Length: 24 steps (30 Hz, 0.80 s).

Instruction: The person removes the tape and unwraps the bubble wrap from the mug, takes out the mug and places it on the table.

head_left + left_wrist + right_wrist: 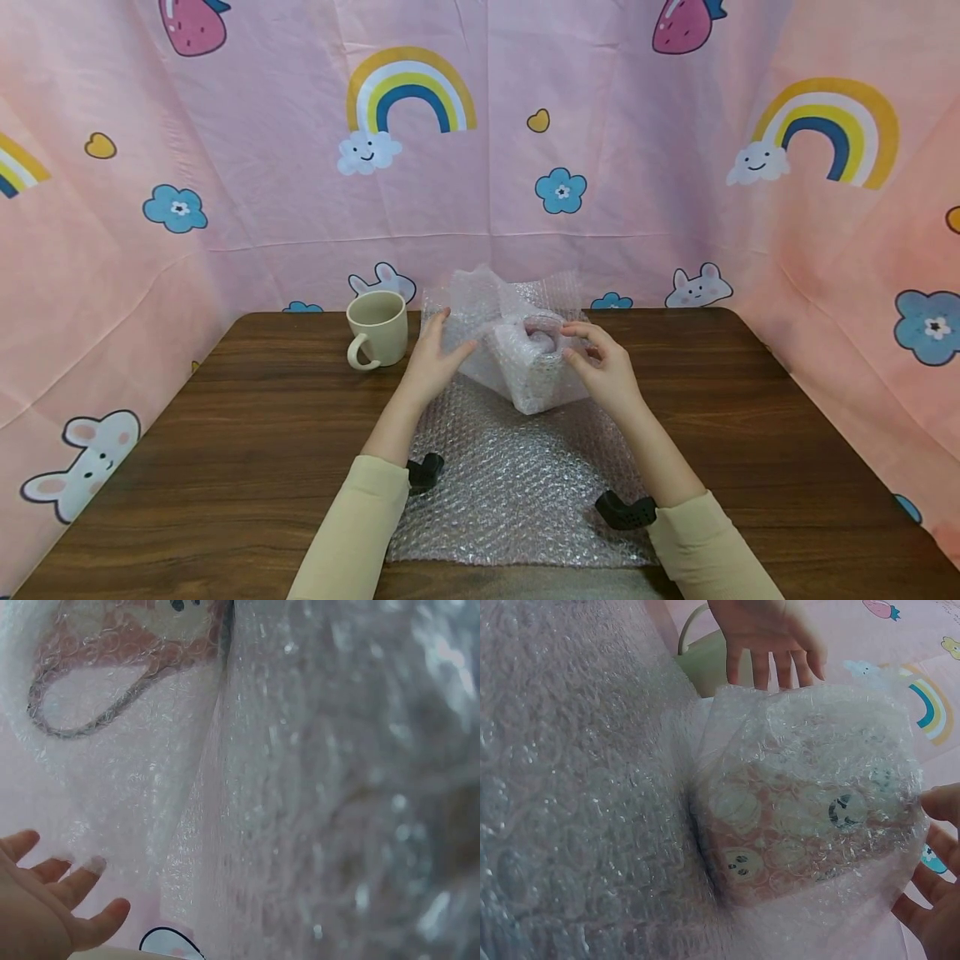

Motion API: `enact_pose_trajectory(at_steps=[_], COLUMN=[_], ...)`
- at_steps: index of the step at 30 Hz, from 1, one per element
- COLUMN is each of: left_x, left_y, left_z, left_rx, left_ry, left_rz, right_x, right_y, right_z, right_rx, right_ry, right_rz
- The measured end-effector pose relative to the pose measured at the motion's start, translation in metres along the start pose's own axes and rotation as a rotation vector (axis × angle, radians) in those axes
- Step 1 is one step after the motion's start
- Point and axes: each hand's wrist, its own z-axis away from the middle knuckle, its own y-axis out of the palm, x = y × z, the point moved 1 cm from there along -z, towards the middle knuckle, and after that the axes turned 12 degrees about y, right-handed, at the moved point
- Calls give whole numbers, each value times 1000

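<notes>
A pink patterned mug [765, 840], its loop handle [94, 724] showing through the plastic, stands upright inside a layer of bubble wrap [517, 367]. My right hand [609, 375] holds the wrapped mug at its top right, thumb on the near side and fingers farther back along the rim. To its left my left hand [433, 358] is spread, fingers pointing forward beside loose wrap. That hand [45, 907] has nothing in its grasp. Wrap bunches up behind the mug, and the rest of the sheet [517, 492] lies flat toward me.
A plain cream mug [378, 329] stands on the brown wooden table [285, 442], left of the wrap, its handle turned toward the front left. A pink printed cloth [487, 150] hangs behind the table and along both sides.
</notes>
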Motion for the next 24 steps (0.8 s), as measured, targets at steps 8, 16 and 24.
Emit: enact_pose_trajectory(at_steps=[8,16,24], left_x=[-4,-19,-33], left_y=[-2,-3,1], left_z=[0,1,-1], left_rx=[-45,-120,-103], left_ry=[4,17,35], left_rz=[-131,-221,-211], right_x=[-1,-2,-2], right_y=[0,-1,-1], right_z=[-1,0,-1], right_rx=[-2,-5,-12], right_ry=[-10,-12,-23], right_rz=[-6,0,2])
